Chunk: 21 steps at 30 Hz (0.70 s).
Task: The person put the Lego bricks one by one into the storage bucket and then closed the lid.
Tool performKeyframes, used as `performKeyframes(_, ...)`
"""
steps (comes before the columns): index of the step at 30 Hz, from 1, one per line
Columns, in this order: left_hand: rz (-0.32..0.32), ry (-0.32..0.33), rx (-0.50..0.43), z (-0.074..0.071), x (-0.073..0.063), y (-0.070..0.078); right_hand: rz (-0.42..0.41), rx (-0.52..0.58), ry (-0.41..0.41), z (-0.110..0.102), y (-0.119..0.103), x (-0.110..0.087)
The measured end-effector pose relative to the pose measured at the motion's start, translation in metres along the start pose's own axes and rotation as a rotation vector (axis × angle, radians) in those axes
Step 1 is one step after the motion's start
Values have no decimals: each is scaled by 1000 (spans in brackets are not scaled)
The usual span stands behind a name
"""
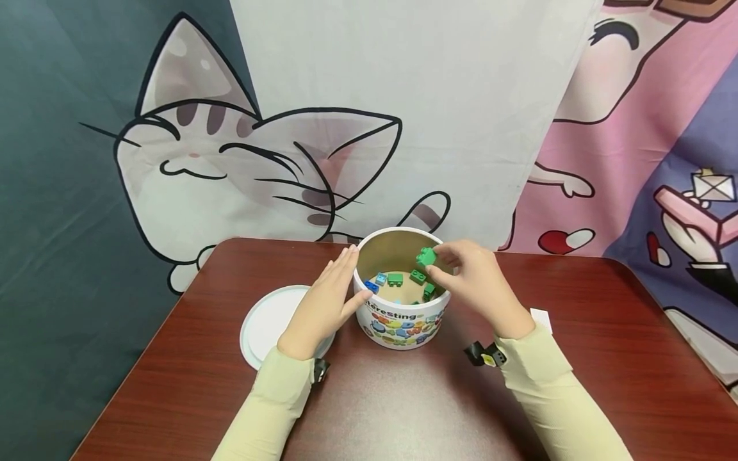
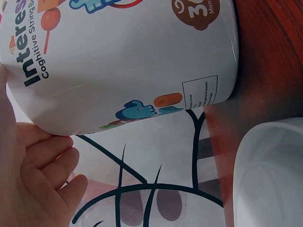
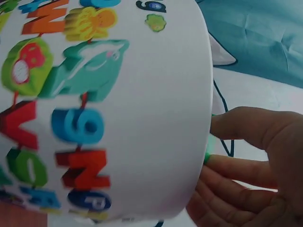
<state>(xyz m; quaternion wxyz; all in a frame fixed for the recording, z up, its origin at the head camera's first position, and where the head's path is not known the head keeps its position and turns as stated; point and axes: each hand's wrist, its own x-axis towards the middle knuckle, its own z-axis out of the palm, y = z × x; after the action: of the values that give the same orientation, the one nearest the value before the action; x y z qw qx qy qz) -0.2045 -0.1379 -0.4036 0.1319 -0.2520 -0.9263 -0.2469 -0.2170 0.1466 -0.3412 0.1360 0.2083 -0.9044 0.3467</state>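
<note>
A round white tub (image 1: 401, 325) with colourful printed letters and pictures stands uncovered on the table. My right hand (image 1: 477, 282) pinches a green toy brick (image 1: 426, 257) between thumb and fingers, over the right side of the tub's mouth. In the right wrist view the tub wall hides most of that green brick (image 3: 209, 149). My left hand (image 1: 324, 302) rests against the tub's left side with fairly straight fingers, the thumb at the rim. Inside, on the tub's floor, lie several bricks, among them a green brick (image 1: 395, 280), a dark blue brick (image 1: 371, 287) and a light blue brick (image 1: 381, 278).
A round white lid (image 1: 271, 320) lies on the table left of the tub, partly under my left forearm. Beyond my right wrist is a small white card (image 1: 541, 319). The brown table (image 1: 369, 410) ends at a cloth backdrop (image 1: 438, 128) printed with cartoon cats.
</note>
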Motion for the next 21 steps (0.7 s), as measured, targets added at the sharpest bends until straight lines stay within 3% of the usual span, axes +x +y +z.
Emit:
performKeyframes(6, -3, 1, -3, -1, 0, 1, -11, -45, -98, 9, -4, 16)
performKeyframes(13, -4, 6, 4, -2, -1, 0, -62, -207, -191, 28, -4, 40)
performKeyframes(17, -4, -5, 8, -2, -1, 0, -80, -285, -203, 34, -4, 47)
performKeyframes(21, -3, -10, 2, -1, 0, 1, -85, -282, -162, 33, -5, 45)
